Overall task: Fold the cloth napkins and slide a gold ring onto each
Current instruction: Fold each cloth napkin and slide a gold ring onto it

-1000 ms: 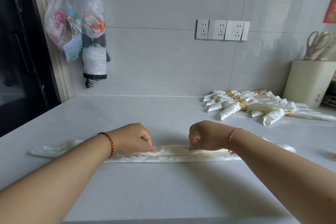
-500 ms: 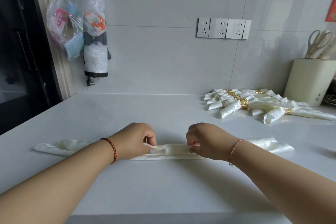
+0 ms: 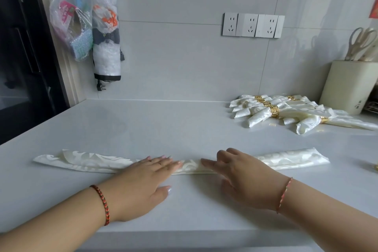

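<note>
The folded napkin (image 3: 190, 164) is lying as a long narrow strip across the near worktop (image 3: 184, 125), and the left hand (image 3: 143, 182) and right hand (image 3: 243, 176) are pressing on its middle with fingers flat and spread, holding nothing. Being thin, soft and glossy, it is probably wanting to slip and spring open, so pinching it near the centre fold looks wisest. The finished ringed napkins (image 3: 286, 112) are lying far right.
</note>
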